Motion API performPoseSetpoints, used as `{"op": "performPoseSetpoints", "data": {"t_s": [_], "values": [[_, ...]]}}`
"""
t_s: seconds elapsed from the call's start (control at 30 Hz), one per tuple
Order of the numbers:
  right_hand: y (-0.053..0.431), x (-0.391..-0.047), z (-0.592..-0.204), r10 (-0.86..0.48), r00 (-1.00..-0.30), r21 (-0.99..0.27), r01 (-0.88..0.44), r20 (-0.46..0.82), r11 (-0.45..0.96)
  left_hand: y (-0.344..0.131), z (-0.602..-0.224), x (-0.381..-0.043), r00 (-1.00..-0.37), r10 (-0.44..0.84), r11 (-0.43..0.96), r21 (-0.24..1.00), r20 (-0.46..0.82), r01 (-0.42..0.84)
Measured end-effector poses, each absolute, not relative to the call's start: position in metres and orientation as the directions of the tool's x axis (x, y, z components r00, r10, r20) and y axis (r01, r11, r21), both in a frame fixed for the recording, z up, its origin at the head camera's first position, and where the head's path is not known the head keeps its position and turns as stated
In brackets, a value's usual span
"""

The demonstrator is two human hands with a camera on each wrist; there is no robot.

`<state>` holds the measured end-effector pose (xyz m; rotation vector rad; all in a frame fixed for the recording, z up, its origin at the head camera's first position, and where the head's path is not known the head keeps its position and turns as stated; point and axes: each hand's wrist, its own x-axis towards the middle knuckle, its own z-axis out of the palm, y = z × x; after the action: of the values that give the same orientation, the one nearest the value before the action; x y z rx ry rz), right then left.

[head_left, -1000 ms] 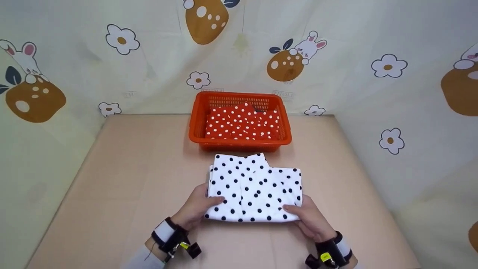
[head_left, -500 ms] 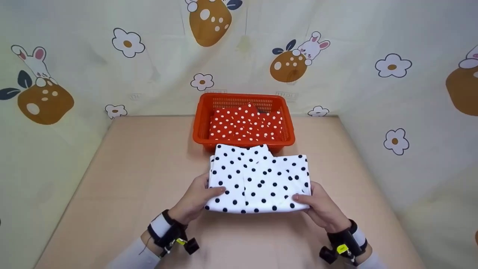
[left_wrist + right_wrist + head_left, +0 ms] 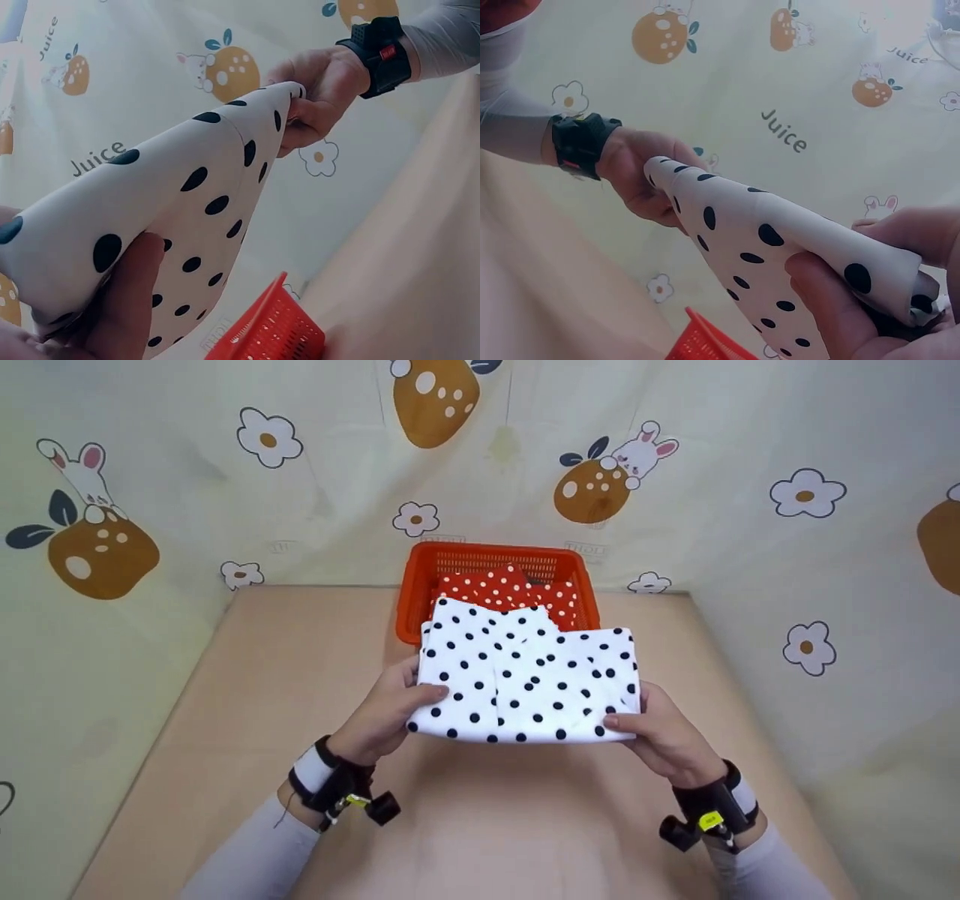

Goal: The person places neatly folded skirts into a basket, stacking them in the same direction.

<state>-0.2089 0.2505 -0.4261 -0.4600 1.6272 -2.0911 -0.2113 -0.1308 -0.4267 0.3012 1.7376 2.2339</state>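
A folded white garment with black polka dots is held up between both hands, above the table. My left hand grips its left end, thumb on top and fingers underneath. At the opposite end, my right hand pinches it the same way, its thumb lying near the front corner. The left wrist view shows the folded front edge of the cloth and the left hand's fingers below it. Beyond the garment stands a red plastic basket with a folded red, white-dotted garment inside. The white garment's far edge overlaps the basket in the head view.
The basket stands near the back of the beige table, close to a patterned curtain. The curtain also runs along both sides. A strapped camera sits on each wrist, such as the left wrist camera.
Both hands have lifted the white dotted garment and carried it forward, so it now covers the basket's front part in the head view. The grip is unchanged.
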Motion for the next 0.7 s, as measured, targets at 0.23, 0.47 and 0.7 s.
{"op": "performPoseSetpoints", "data": {"t_s": [0.23, 0.47, 0.7], "values": [[0.241, -0.24, -0.418, -0.429, -0.901, -0.96, 0.171, -0.061, -0.223, -0.127, -0.419, -0.241, -0.947, 0.322, -0.3, 0.95, 0.011, -0.091], [0.225, -0.276, -0.423, -0.322, -0.942, -0.914, 0.208, -0.092, -0.349, -0.119, -0.418, -0.277, -0.971, 0.24, -0.376, 0.92, -0.02, -0.112], [0.21, -0.311, -0.422, -0.281, -0.952, -0.905, 0.223, -0.122, -0.362, -0.121, -0.418, -0.315, -0.977, 0.2, -0.481, 0.861, -0.073, -0.163]]}}
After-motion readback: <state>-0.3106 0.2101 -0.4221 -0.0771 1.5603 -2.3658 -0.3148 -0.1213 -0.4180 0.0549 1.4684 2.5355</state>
